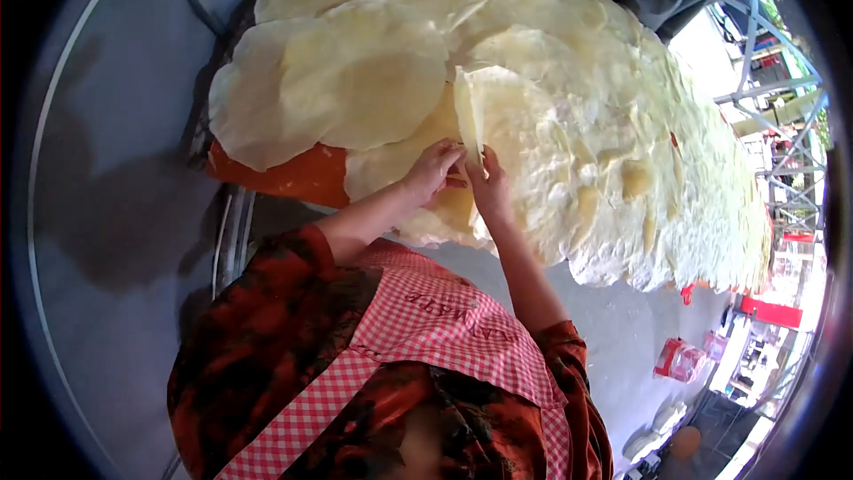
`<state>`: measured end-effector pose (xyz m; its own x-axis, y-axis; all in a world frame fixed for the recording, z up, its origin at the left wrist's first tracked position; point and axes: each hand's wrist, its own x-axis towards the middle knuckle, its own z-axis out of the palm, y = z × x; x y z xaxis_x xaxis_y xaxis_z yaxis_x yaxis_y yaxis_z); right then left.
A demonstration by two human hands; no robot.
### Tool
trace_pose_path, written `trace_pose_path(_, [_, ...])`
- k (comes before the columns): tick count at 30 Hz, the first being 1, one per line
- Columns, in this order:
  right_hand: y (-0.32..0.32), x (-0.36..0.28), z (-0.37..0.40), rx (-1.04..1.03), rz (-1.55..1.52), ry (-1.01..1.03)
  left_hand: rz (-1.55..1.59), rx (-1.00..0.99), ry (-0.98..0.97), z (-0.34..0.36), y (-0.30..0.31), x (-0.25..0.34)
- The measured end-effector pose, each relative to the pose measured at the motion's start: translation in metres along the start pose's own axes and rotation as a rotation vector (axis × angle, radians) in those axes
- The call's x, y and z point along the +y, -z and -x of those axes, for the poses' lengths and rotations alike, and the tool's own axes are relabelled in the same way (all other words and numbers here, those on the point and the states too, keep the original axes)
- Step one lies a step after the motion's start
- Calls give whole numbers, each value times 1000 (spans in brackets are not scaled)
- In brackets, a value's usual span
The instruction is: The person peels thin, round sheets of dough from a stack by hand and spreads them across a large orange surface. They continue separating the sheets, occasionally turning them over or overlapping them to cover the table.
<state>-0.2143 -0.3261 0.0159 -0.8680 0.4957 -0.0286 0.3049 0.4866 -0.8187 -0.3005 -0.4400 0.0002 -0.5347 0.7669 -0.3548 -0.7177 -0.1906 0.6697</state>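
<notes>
Many thin, pale yellow round sheets (373, 80) overlap across a long surface. Near its front edge, my left hand (437, 171) has its fingers curled together at the edge of a folded sheet (471, 111). My right hand (489, 181) pinches the lower end of that same sheet, close beside my left hand. The folded sheet stands up slightly from the layer beneath it. Part of my left fingertips is hidden, so their exact hold on the sheet is hard to see.
An orange-red covering (293, 176) shows at the left end of the surface. Metal frame poles (235, 240) stand at the left, and others cross at the upper right. A red and clear package (680, 360) lies on the floor at the right.
</notes>
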Motion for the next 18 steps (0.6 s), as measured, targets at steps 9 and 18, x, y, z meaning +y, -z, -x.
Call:
trace_pose_path(9, [8, 20, -24, 9, -70, 15, -187, 177, -25, -6, -22, 7])
trace_pose_path(18, [209, 101, -101, -200, 523, 75, -243, 224, -238, -27, 50, 0])
